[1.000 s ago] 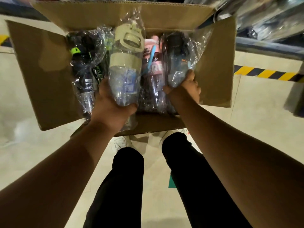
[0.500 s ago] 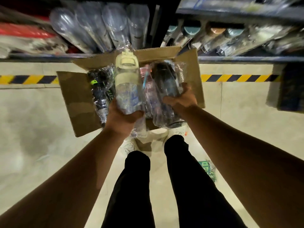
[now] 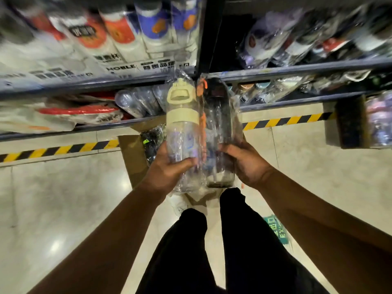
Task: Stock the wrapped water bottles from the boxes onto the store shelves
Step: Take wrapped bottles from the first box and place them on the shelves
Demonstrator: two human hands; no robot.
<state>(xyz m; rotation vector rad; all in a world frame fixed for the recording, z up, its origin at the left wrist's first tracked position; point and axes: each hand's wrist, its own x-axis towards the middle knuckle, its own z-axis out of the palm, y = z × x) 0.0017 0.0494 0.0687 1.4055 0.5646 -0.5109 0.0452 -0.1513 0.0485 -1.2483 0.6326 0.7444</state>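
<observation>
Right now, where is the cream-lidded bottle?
Centre of the head view: the cream-lidded bottle is in the left hand, touching the dark bottle on its right.

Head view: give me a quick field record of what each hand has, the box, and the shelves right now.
left hand: grips a wrapped clear bottle with cream lid, upright
right hand: grips a wrapped dark bottle, upright
bottles: side by side, raised above the box
cardboard box: on the floor, open, a black bottle with green accent inside
shelves: stocked with wrapped bottles and boxed goods; blurred
placement: not yet done
</observation>
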